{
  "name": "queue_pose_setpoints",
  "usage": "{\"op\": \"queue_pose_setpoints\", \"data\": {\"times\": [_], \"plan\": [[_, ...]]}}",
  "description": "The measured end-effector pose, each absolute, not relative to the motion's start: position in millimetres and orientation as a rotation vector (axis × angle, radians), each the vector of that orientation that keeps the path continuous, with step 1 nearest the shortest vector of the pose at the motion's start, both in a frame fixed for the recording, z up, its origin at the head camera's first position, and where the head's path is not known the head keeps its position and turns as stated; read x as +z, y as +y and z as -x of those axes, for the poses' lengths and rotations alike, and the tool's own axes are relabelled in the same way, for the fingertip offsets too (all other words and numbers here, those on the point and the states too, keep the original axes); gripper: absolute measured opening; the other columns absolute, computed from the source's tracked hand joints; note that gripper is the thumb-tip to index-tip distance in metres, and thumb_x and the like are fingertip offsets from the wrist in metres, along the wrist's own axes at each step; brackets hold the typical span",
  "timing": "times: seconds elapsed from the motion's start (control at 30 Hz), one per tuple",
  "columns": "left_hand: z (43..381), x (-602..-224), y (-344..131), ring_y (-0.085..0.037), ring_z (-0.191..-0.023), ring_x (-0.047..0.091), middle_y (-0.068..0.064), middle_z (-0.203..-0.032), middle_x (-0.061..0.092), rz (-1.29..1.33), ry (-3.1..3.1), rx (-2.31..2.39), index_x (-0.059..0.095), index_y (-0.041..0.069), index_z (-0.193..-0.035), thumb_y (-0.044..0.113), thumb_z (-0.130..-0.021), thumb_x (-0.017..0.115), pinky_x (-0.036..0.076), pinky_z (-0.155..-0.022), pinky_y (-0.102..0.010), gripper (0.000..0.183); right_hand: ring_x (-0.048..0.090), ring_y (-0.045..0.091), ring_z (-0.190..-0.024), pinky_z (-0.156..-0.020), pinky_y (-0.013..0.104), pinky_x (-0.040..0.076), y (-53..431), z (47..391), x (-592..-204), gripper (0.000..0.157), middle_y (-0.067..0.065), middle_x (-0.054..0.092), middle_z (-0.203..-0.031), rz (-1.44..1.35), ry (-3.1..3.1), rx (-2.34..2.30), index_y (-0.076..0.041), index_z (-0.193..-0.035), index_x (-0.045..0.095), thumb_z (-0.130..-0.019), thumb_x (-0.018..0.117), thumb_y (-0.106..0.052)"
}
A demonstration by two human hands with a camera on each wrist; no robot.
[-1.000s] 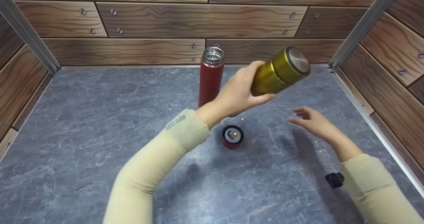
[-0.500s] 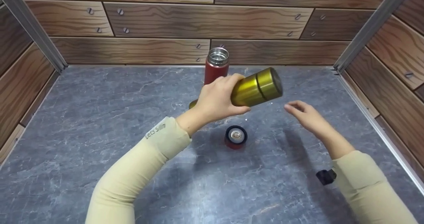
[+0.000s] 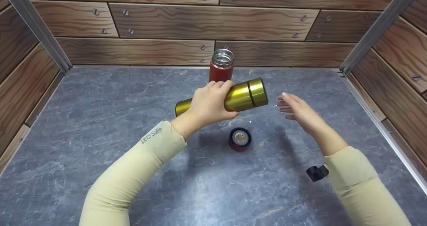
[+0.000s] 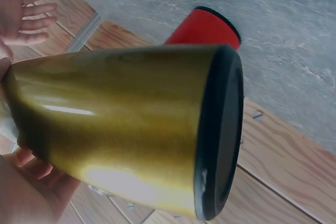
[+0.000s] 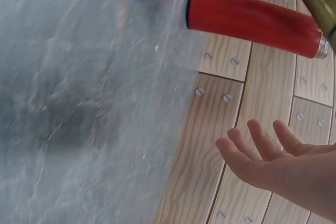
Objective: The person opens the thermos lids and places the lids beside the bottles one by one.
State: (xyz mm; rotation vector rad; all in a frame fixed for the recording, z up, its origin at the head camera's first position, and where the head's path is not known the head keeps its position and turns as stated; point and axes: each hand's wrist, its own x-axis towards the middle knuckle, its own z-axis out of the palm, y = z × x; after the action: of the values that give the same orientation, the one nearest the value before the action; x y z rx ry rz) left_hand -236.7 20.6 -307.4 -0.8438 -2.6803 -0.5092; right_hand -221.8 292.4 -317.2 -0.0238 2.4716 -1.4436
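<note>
The left hand point(image 3: 209, 102) is wrapped around the middle of a gold vacuum flask point(image 3: 239, 97), its thumb on the side nearer the person and its fingers going over the far side. Held clear of the tabletop, the flask lies almost level across the grip: the end with the dark groove points right and sits a little higher, while the plain base end, black-rimmed in the left wrist view, sticks out to the left of the hand. Just right of the grooved end, with a gap between, is the right hand point(image 3: 300, 113), its fingers extended and parted, its grip loose and wide.

Behind the grip, a red vacuum flask point(image 3: 221, 73) stands upright, its bare steel mouth facing up and its lower part hidden by the gold flask and the hand. On the near side of the grip and slightly right of it, a red-and-black lid point(image 3: 239, 146) rests on the tabletop, its black-rimmed, pale-centred side upward.

From the grip, the left sleeve point(image 3: 133, 172), pale with lettering at the cuff, runs back toward the person. Farther right, a small black device point(image 3: 317, 173) sits at the cuff of the right sleeve point(image 3: 363, 186). Beneath everything spreads the grey marbled tabletop point(image 3: 133, 92); beyond the grip rises a plank-patterned back wall point(image 3: 213, 22).
</note>
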Motion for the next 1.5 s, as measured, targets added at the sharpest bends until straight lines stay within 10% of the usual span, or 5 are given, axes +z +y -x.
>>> {"op": "queue_pose_setpoints", "data": {"times": [0.27, 0.47, 0.9, 1.5], "plan": [[237.9, -313.9, 21.2, -0.023, -0.088, 0.058, -0.006, -0.102, 0.064, 0.845, -2.673, -0.407, 0.052, 0.013, -0.116, 0.045, -0.069, 0.075, 0.052, -0.065, -0.040, 0.062, 0.040, 0.042, -0.127, -0.104, 0.045, 0.040, 267.9, 224.3, -301.5, 0.076, 0.029, 0.030, -0.144, 0.039, 2.360, -1.564, 0.002, -0.146, 0.017, -0.097, 0.023, -0.055], [237.6, -318.2, 24.4, -0.024, -0.089, 0.058, -0.006, -0.102, 0.065, 0.859, -2.671, -0.361, 0.052, 0.012, -0.116, 0.045, -0.069, 0.075, 0.053, -0.065, -0.040, 0.062, 0.061, 0.019, -0.086, -0.077, 0.033, 0.056, 245.9, 227.5, -294.3, 0.072, 0.027, 0.040, -0.129, 0.060, 2.366, -1.571, 0.005, -0.142, 0.027, -0.097, 0.030, -0.052], [238.1, -314.6, 22.0, -0.023, -0.087, 0.058, -0.004, -0.097, 0.065, 0.885, -2.734, -0.341, 0.053, 0.013, -0.111, 0.045, -0.068, 0.075, 0.052, -0.065, -0.041, 0.058, 0.058, 0.010, -0.062, -0.060, 0.024, 0.054, 233.1, 229.4, -293.7, 0.058, 0.002, 0.057, -0.084, 0.073, 2.447, -1.492, 0.007, -0.129, 0.045, -0.095, 0.048, -0.040], [238.1, -307.1, 19.6, -0.020, -0.087, 0.058, 0.000, -0.099, 0.068, 0.906, -2.845, -0.459, 0.055, 0.016, -0.122, 0.050, -0.066, 0.076, 0.050, -0.067, -0.038, 0.069, 0.057, 0.019, -0.098, -0.078, 0.024, 0.054, 240.2, 219.3, -292.3, 0.058, 0.019, 0.045, -0.131, 0.406, 2.534, -1.513, -0.004, -0.141, 0.033, -0.090, 0.059, -0.015]]}}
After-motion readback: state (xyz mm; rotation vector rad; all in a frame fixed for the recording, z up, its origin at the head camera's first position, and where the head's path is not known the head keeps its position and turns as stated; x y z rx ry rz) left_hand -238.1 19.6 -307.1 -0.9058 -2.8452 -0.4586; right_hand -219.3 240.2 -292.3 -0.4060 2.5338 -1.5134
